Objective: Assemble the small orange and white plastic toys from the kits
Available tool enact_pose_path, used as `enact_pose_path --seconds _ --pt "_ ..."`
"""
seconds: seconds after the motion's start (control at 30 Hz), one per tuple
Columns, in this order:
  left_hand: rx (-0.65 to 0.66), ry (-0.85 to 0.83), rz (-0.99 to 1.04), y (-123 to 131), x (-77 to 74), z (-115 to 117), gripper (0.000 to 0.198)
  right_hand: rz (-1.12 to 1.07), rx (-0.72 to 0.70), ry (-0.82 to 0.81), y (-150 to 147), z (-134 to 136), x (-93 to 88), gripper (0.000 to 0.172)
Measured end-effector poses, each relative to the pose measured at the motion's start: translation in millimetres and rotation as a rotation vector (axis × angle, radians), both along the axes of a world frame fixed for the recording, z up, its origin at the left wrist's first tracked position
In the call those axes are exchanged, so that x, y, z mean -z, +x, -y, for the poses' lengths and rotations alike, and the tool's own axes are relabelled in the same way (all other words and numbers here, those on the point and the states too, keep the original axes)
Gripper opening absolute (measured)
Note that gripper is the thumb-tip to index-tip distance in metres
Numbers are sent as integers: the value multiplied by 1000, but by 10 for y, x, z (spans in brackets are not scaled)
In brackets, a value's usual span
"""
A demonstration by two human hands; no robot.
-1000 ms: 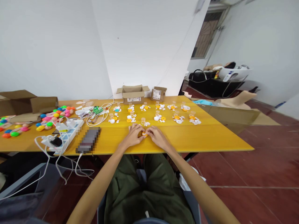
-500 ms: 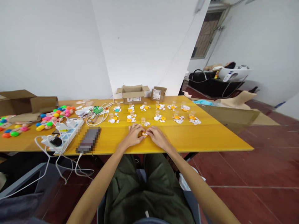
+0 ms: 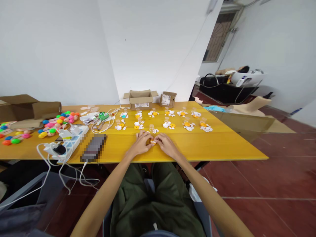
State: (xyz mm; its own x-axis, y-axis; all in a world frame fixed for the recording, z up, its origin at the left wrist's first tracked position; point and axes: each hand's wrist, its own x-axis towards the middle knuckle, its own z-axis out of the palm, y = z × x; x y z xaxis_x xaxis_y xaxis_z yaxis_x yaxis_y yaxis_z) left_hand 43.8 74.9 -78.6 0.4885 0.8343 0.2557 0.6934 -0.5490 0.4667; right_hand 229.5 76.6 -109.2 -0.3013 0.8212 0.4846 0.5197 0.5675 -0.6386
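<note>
Near the front edge of the yellow table (image 3: 209,144), my two hands meet over a small round orange piece with white parts on it (image 3: 153,142). My left hand (image 3: 142,143) grips its left side between thumb and fingers. From the right, my right hand (image 3: 166,144) has its thumb and fingertips pinched together at the piece; whatever tiny part they hold is hidden. Just beyond my hands lie small white pieces (image 3: 155,131) beside a clear plastic cup (image 3: 151,127). Farther back are several similar groups of white discs (image 3: 165,125), orange discs (image 3: 172,125) and clear cups.
Left of my hands lie a phone (image 3: 93,147) on a cable and a white power strip (image 3: 71,142) with plugs. Colourful plastic balls (image 3: 59,121) and an open carton (image 3: 29,110) are farther left. Two cardboard boxes, one open (image 3: 140,100), one smaller (image 3: 168,99), stand by the wall.
</note>
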Motion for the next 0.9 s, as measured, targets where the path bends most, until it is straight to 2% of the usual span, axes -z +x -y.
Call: enact_pose_path --seconds 0.9 --pt "14 -6 8 5 0 37 9 -3 -13 -30 35 1 11 15"
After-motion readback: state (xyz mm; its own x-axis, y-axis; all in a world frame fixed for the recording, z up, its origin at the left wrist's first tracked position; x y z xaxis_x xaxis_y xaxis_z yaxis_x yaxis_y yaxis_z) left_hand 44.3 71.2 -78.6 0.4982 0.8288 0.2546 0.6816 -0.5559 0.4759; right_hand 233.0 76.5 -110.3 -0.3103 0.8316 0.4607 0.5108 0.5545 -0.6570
